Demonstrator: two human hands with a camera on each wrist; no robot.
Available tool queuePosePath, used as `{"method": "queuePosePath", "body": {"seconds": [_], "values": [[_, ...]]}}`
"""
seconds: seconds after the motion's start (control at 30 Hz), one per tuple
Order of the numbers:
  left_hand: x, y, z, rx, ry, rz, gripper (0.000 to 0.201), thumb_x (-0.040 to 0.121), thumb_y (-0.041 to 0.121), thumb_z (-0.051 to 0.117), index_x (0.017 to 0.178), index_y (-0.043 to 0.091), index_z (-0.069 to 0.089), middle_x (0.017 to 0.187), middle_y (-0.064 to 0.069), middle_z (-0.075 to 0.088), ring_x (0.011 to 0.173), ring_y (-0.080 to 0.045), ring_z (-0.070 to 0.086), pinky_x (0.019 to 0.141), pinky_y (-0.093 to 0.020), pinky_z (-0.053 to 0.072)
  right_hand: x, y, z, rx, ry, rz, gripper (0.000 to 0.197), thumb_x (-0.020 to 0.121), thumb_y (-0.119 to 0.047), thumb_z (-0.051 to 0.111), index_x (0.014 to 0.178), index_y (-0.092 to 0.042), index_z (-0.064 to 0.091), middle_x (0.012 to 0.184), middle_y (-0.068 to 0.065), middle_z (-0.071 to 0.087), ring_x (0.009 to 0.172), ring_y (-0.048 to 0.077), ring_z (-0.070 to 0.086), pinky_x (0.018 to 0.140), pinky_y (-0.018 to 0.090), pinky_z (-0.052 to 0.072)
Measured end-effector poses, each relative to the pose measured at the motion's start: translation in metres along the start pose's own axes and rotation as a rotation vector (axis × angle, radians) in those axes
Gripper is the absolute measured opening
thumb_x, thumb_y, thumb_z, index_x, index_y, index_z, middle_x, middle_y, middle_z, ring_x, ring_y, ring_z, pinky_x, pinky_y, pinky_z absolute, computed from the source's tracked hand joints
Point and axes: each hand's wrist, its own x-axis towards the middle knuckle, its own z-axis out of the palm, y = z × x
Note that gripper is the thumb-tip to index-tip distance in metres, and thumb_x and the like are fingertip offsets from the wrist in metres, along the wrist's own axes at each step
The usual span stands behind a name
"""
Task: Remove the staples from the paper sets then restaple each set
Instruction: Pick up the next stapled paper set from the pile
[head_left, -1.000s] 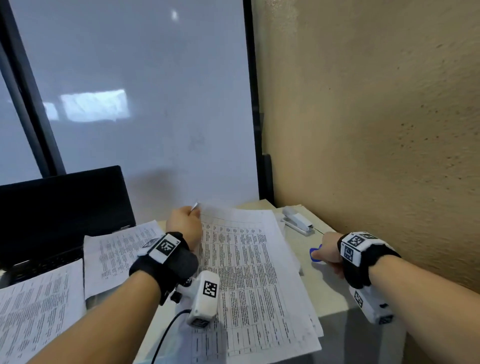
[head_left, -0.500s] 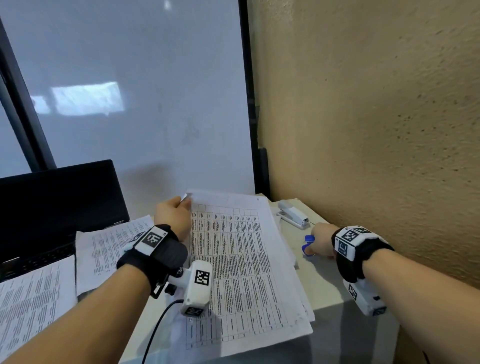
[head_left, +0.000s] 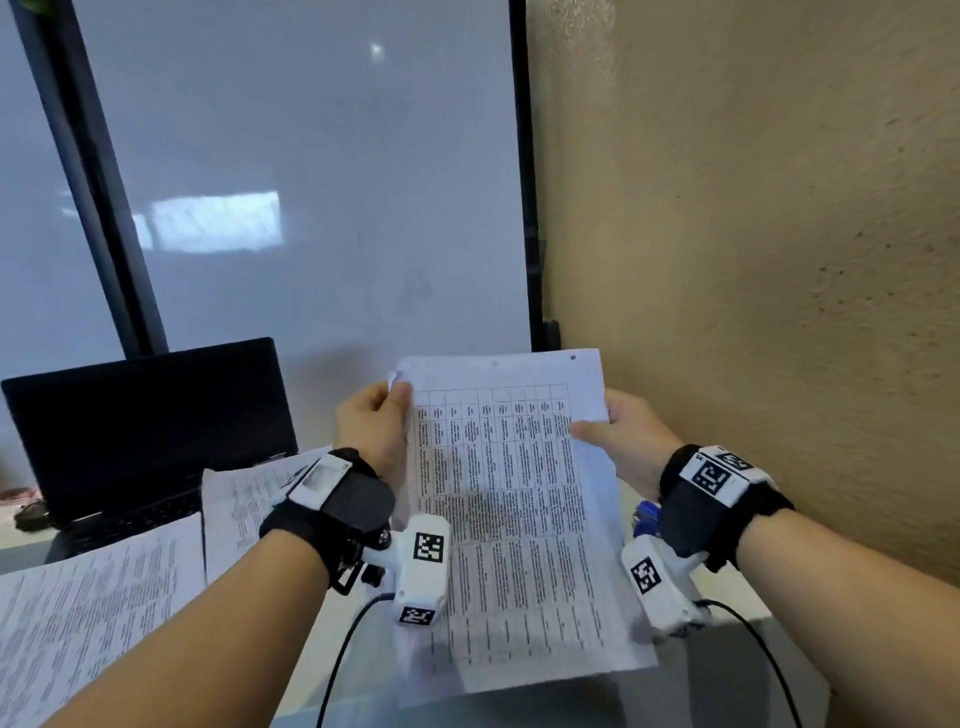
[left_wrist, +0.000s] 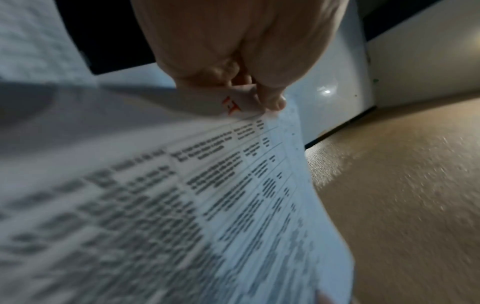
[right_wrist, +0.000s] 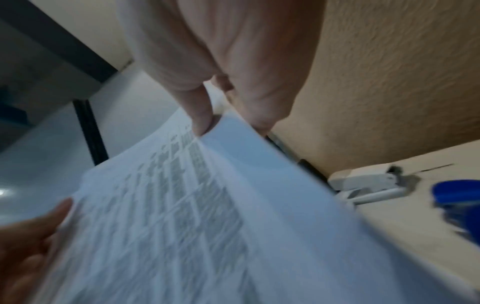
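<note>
A paper set (head_left: 514, 509) is held up above the table (head_left: 737, 597), between the left hand (head_left: 371, 428) at its upper left corner and the right hand (head_left: 626, 441) at its upper right edge. A laptop (head_left: 150, 415) stands to the left, with more papers (head_left: 104, 597) lying before it. To the right, a stapler (right_wrist: 363, 183) and a staple remover (right_wrist: 459, 197) lie on the table beside the wall (head_left: 753, 260).

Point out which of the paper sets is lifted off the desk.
The paper set printed with a table, held up between the left hand and right hand. The other paper sets lie flat by the laptop.
</note>
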Motion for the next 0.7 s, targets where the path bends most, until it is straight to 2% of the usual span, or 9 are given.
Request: {"method": "queuePosePath", "body": {"seconds": [0.07, 0.17, 0.23, 0.27, 0.3, 0.37, 0.53, 0.63, 0.7], "values": [[-0.002, 0.011, -0.005, -0.008, -0.062, 0.012, 0.007, 0.094, 0.015, 0.061, 0.093, 0.010, 0.065, 0.082, -0.002, 0.067, 0.079, -0.022, 0.064, 0.075, -0.032, 0.052, 0.002, -0.015, 0.008, 0.071, 0.140, -0.072, 0.027, 0.090, 0.001, 0.059, 0.112, -0.014, 0.065, 0.110, 0.003, 0.071, 0.102, 0.023, 0.067, 0.095, 0.049, 0.051], [0.001, 0.031, -0.006, 0.095, -0.055, 0.125, 0.034, 0.094, 0.017, 0.061, 0.127, 0.012, 0.054, 0.114, -0.006, 0.065, 0.109, -0.023, 0.062, 0.096, -0.037, 0.050, 0.003, -0.047, 0.025, 0.050, 0.251, -0.221, 0.018, 0.091, -0.006, 0.059, 0.099, -0.021, 0.065, 0.101, -0.005, 0.072, 0.095, 0.018, 0.068, 0.089, 0.041, 0.054], [0.004, 0.045, -0.004, 0.113, 0.033, 0.224, 0.041, 0.096, 0.016, 0.056, 0.136, 0.016, 0.046, 0.105, -0.002, 0.060, 0.096, -0.014, 0.060, 0.091, -0.019, 0.049, 0.001, -0.072, 0.037, 0.020, 0.273, -0.352, 0.013, 0.093, -0.008, 0.057, 0.100, -0.017, 0.063, 0.101, -0.004, 0.071, 0.096, 0.018, 0.067, 0.087, 0.036, 0.054], [0.003, 0.052, -0.002, 0.110, 0.087, 0.260, 0.038, 0.097, 0.013, 0.053, 0.134, 0.017, 0.046, 0.089, 0.002, 0.053, 0.079, -0.010, 0.055, 0.077, -0.010, 0.047, -0.001, -0.081, 0.042, 0.016, 0.278, -0.403, 0.012, 0.093, -0.008, 0.056, 0.101, -0.016, 0.063, 0.102, -0.003, 0.071, 0.097, 0.018, 0.066, 0.087, 0.034, 0.054], [0.002, 0.057, -0.001, 0.103, 0.125, 0.285, 0.034, 0.098, 0.012, 0.051, 0.131, 0.020, 0.046, 0.079, 0.004, 0.044, 0.069, -0.011, 0.047, 0.068, -0.013, 0.047, -0.001, -0.087, 0.046, 0.007, 0.282, -0.447, 0.012, 0.094, -0.008, 0.055, 0.102, -0.014, 0.062, 0.102, -0.002, 0.071, 0.098, 0.019, 0.066, 0.088, 0.033, 0.054], [0.000, 0.060, 0.000, 0.125, 0.159, 0.311, 0.029, 0.098, 0.014, 0.050, 0.126, 0.019, 0.042, 0.077, 0.004, 0.040, 0.071, -0.019, 0.046, 0.069, -0.028, 0.046, -0.002, -0.091, 0.051, -0.010, 0.288, -0.492, 0.014, 0.095, -0.006, 0.052, 0.103, -0.013, 0.061, 0.104, -0.001, 0.070, 0.100, 0.019, 0.065, 0.089, 0.030, 0.053], [-0.006, 0.051, -0.005, 0.175, 0.152, 0.275, 0.040, 0.099, 0.009, 0.044, 0.137, 0.017, 0.033, 0.097, 0.004, 0.052, 0.092, -0.022, 0.056, 0.087, -0.035, 0.049, -0.010, -0.080, 0.051, 0.022, 0.254, -0.457, 0.020, 0.097, -0.005, 0.049, 0.103, -0.020, 0.060, 0.096, -0.016, 0.066, 0.094, 0.009, 0.064, 0.078, 0.016, 0.049], [0.007, 0.073, -0.006, 0.147, 0.176, 0.318, 0.026, 0.098, 0.008, 0.043, 0.122, 0.016, 0.039, 0.089, -0.002, 0.052, 0.080, -0.026, 0.055, 0.073, -0.039, 0.051, -0.009, -0.105, 0.046, 0.035, 0.294, -0.502, 0.022, 0.097, -0.004, 0.049, 0.103, -0.023, 0.060, 0.095, -0.019, 0.065, 0.093, 0.005, 0.063, 0.080, 0.016, 0.049], [0.016, 0.099, -0.003, 0.126, 0.226, 0.387, 0.014, 0.097, 0.011, 0.047, 0.109, 0.014, 0.040, 0.079, 0.003, 0.049, 0.071, -0.023, 0.053, 0.064, -0.035, 0.048, -0.004, -0.132, 0.042, 0.042, 0.321, -0.574, 0.025, 0.096, -0.004, 0.049, 0.105, -0.025, 0.060, 0.100, -0.016, 0.066, 0.097, 0.002, 0.063, 0.085, 0.016, 0.049]]}}
